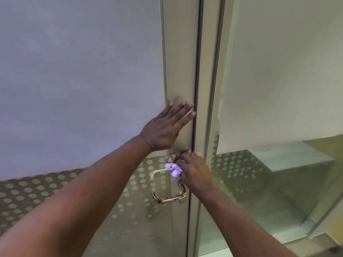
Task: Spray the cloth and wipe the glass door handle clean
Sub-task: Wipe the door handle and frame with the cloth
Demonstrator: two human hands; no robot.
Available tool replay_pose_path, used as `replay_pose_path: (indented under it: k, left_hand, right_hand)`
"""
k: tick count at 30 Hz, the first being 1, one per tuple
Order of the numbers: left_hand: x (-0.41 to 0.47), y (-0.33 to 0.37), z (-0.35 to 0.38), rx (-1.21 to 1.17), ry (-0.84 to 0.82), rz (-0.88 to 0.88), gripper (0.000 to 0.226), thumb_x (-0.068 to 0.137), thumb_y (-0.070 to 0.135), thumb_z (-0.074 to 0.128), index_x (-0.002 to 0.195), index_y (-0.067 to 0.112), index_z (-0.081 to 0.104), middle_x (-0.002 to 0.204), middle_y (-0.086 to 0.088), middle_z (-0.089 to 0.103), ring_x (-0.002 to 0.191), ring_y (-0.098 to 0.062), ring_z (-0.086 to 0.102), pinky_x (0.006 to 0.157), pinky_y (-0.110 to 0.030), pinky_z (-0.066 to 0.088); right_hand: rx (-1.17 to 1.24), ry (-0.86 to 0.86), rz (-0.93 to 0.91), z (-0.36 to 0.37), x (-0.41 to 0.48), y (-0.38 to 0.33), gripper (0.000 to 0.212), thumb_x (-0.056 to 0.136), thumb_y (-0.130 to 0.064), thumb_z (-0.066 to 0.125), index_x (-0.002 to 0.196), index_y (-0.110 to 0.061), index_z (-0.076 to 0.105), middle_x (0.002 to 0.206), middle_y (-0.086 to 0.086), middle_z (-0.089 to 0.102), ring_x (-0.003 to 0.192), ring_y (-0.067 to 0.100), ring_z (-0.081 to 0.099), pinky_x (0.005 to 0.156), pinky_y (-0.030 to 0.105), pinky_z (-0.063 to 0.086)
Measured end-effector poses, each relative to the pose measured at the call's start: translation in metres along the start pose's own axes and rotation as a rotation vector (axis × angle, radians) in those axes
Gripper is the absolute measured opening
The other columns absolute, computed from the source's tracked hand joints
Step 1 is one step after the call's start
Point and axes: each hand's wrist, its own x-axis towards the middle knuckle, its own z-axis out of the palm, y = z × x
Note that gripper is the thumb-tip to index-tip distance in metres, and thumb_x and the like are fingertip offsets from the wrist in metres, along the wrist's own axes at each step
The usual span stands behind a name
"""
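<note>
A shiny metal loop handle [168, 199] is fixed to the pale metal stile [181, 71] of a glass door. My right hand [195, 172] is closed around a crumpled purple cloth [173, 168] and presses it against the upper part of the handle, hiding that part. My left hand [167, 127] lies flat on the stile just above, fingers spread and pointing up and to the right. A second handle on the far side shows faintly through the glass. No spray bottle is in view.
The door glass [74, 80] is frosted above, with a dotted band at handle height. A dark seal [196, 71] separates the door from the fixed glass panel [278, 71] on the right. Through it a floor and a low white ledge show.
</note>
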Motion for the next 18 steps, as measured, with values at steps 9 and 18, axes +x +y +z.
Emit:
replay_pose_path:
  k: [9, 18]
  left_hand:
    - [0.001, 0.000, 0.001, 0.019, 0.026, -0.009, 0.070, 0.096, 0.006, 0.056, 0.160, 0.008, 0.026, 0.168, -0.012, 0.016, 0.157, -0.026, 0.014, 0.130, -0.046, 0.007]
    - [0.001, 0.001, 0.001, 0.039, 0.033, -0.008, 0.069, 0.097, 0.009, 0.055, 0.159, 0.008, 0.026, 0.167, -0.016, 0.025, 0.156, -0.029, 0.022, 0.129, -0.047, 0.009]
  right_hand:
    - [-0.078, -0.247, -0.077, 0.028, -0.032, 0.005, 0.035, 0.070, -0.023, 0.080, 0.104, -0.024, 0.073, 0.109, -0.006, 0.071, 0.083, 0.024, 0.060, 0.064, 0.035, 0.046]
    - [-0.034, -0.478, 0.124, 0.022, -0.035, -0.002, 0.041, 0.062, -0.037, 0.080, 0.102, -0.032, 0.075, 0.093, -0.007, 0.066, 0.080, 0.024, 0.062, 0.061, 0.032, 0.048]
